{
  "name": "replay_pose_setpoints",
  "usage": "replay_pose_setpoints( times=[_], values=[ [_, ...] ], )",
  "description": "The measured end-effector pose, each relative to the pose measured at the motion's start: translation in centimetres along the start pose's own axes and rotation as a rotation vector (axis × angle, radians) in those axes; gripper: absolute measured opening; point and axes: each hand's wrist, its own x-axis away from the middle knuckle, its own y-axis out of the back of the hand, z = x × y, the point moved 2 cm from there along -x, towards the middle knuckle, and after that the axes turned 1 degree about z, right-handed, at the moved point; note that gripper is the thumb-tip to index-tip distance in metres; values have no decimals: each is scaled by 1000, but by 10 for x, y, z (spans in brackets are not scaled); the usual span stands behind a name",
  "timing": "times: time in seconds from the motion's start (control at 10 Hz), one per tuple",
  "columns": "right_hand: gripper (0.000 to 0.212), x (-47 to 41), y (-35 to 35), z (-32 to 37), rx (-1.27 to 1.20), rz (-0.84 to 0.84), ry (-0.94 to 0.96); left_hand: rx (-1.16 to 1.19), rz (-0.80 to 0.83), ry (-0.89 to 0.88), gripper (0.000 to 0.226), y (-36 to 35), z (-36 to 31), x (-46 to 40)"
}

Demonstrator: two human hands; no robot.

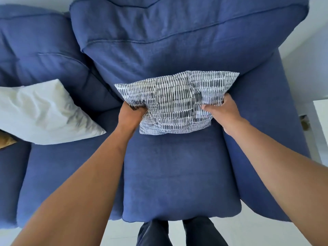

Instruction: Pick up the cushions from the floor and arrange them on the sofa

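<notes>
A: How are the fingers (pixel 137 108) at this moment?

B: On the left hand (pixel 130 115) they are curled closed into the fabric at the lower left side of the patterned cushion (pixel 174 103). The right hand (pixel 222 110) does the same on the right side, its fingers folded over the edge. So both hands are closed on the one cushion, and the cloth is bunched where they pinch it.

A: And where is this cushion?

B: It is on the sofa (pixel 177 174), over the right seat. Its top edge leans against the blue back cushion (pixel 168 41), and its lower edge seems to touch the seat or to be just above it; I cannot tell which.

A: What more is on the sofa?

B: A white cushion (pixel 46 112) lies on the left seat, against the back, well apart from the patterned one. At the far left edge a small brown corner (pixel 7 141) shows, maybe another cushion, but too little is visible.

A: How much of the task is done, in your opinion?

B: I judge it is well advanced. One cushion is already placed and the second is nearly in place; it must only be released and maybe straightened. The floor (pixel 124 233) near the legs shows no cushion, but most of the floor is out of view.
</notes>
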Motion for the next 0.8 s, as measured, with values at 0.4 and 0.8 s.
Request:
replay_pose_setpoints(
  times=[0.4, 0.8],
  values=[
    [61, -56, -9, 27, -196, -117, -24, 71, -203, 50, 87, -14, -19, -37],
    [63, -16, 12, 9, -157, 26, 7, -65, -180, 55, 57, 3, -8, 0]
  ],
)
